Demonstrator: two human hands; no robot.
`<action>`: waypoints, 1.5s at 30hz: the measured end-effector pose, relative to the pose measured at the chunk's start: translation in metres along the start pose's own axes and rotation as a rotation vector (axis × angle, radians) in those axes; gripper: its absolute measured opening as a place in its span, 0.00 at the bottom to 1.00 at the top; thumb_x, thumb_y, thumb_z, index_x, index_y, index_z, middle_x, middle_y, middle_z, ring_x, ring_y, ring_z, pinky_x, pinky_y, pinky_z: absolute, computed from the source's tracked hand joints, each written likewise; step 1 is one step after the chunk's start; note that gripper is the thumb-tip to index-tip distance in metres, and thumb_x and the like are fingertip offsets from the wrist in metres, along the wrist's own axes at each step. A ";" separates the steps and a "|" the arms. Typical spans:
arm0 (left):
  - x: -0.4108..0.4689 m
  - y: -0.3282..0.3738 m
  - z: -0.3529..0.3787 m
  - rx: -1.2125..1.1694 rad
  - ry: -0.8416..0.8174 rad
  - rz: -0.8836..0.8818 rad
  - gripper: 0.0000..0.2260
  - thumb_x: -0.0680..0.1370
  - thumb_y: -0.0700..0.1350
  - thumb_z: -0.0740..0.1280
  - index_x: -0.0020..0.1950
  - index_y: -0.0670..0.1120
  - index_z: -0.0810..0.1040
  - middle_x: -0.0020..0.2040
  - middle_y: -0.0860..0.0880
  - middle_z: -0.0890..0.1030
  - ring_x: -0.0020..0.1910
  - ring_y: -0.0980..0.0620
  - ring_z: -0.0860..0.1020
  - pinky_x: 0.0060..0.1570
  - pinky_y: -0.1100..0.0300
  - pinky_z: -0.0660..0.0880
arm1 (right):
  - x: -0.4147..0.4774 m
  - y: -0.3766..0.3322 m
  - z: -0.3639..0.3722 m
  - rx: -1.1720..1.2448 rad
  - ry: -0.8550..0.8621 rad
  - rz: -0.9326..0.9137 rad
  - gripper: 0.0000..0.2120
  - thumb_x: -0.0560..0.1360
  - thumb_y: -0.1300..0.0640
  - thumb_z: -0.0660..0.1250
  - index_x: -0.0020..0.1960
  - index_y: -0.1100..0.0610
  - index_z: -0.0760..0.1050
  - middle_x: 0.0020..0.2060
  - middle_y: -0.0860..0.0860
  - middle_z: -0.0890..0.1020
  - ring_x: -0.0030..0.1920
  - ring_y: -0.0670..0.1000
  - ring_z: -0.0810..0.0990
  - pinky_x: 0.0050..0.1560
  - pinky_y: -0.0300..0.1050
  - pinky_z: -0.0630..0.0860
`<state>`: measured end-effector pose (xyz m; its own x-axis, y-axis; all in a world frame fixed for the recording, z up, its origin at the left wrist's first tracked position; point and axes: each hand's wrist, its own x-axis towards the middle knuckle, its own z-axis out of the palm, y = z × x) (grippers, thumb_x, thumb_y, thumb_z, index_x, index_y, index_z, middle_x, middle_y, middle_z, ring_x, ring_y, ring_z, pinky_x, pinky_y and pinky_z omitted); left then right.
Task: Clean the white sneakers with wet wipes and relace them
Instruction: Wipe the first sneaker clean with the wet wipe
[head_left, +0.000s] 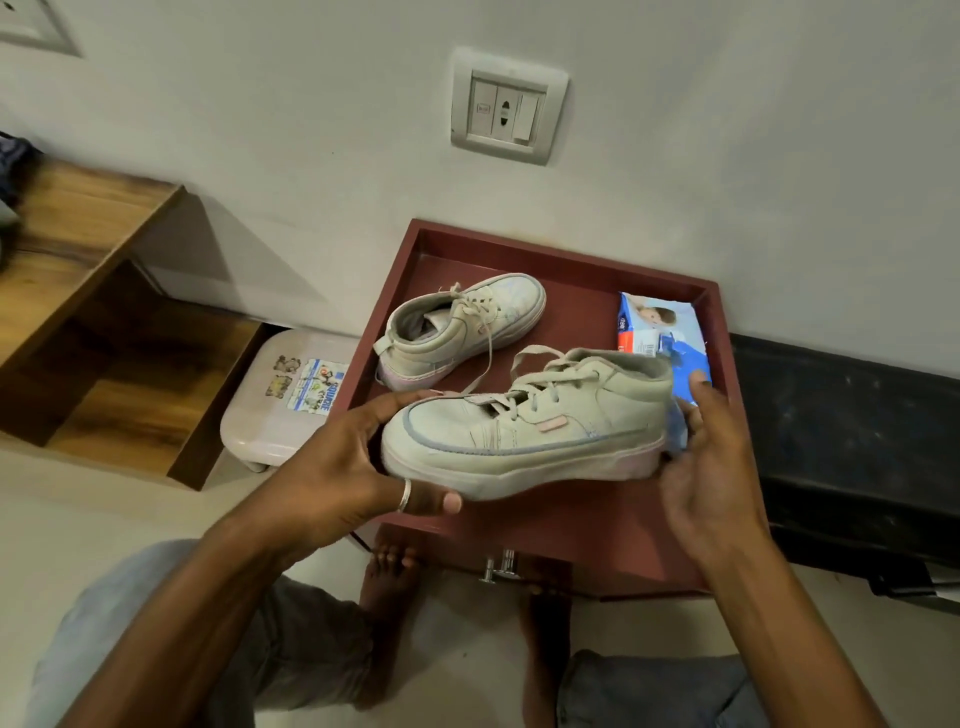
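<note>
A white laced sneaker (524, 431) is held above the dark red table (582, 270), toe pointing left. My left hand (358, 462) grips its toe and sole, a ring on the thumb. At the heel, my right hand (711, 457) holds the shoe with fingers spread. The second white sneaker (462, 322) lies on the table behind, its laces loose. A blue pack of wet wipes (654, 338) rests at the table's right side, partly hidden by the held shoe and my right hand.
A white plastic stool (280, 395) stands left of the table, and a wooden shelf unit (93, 312) sits further left. A black bench (852, 441) runs along the right. A wall socket (506, 106) is above. My bare feet (389, 577) are below the table.
</note>
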<state>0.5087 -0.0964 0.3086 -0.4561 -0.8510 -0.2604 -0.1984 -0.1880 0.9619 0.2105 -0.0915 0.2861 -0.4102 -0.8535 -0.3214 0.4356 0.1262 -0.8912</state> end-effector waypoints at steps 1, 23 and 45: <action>-0.002 -0.002 0.000 0.047 0.027 0.017 0.37 0.63 0.37 0.82 0.69 0.51 0.74 0.60 0.53 0.84 0.60 0.53 0.82 0.56 0.58 0.80 | 0.003 0.001 -0.003 -0.019 0.042 -0.006 0.16 0.82 0.50 0.58 0.60 0.58 0.78 0.60 0.60 0.81 0.59 0.54 0.80 0.54 0.47 0.81; 0.004 -0.025 -0.016 0.569 0.150 0.281 0.25 0.72 0.53 0.74 0.66 0.63 0.70 0.52 0.80 0.75 0.55 0.76 0.74 0.52 0.81 0.68 | -0.111 0.085 0.122 -1.384 -0.492 -0.791 0.38 0.81 0.34 0.44 0.78 0.63 0.56 0.77 0.58 0.60 0.79 0.53 0.53 0.78 0.54 0.52; 0.016 -0.029 -0.030 0.635 0.188 0.262 0.23 0.65 0.64 0.69 0.59 0.65 0.72 0.47 0.71 0.76 0.48 0.75 0.76 0.48 0.80 0.71 | -0.091 0.076 0.102 -1.521 -0.464 -0.841 0.41 0.80 0.32 0.43 0.75 0.64 0.62 0.75 0.58 0.66 0.77 0.55 0.60 0.76 0.57 0.55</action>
<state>0.5328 -0.1193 0.2784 -0.4118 -0.9101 0.0466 -0.5962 0.3077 0.7416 0.3625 -0.0556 0.2807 0.2407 -0.9510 0.1939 -0.9011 -0.2932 -0.3195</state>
